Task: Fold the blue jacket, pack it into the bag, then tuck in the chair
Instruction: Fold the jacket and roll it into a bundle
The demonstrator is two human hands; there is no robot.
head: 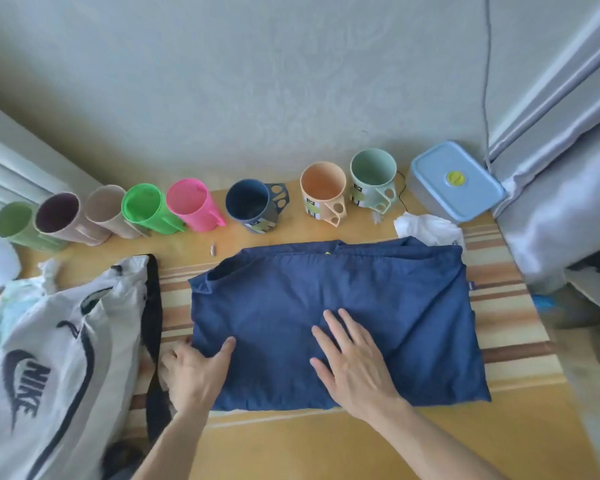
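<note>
The blue jacket [343, 299] lies folded into a rough rectangle on the striped cloth [510, 344] in the middle of the table. My left hand [196, 372] grips its left edge, thumb on top and fingers under the fabric. My right hand [352, 362] rests flat on the jacket's near middle, fingers spread. The white bag [59, 358] with black trim and a dark logo lies at the left, close to my left hand. No chair is in view.
A row of several coloured cups [187, 206] lines the back of the wooden table [291, 448]. A blue lidded box [456, 180] stands back right, with crumpled white plastic [426, 228] beside it. Grey curtains [561, 168] hang at the right.
</note>
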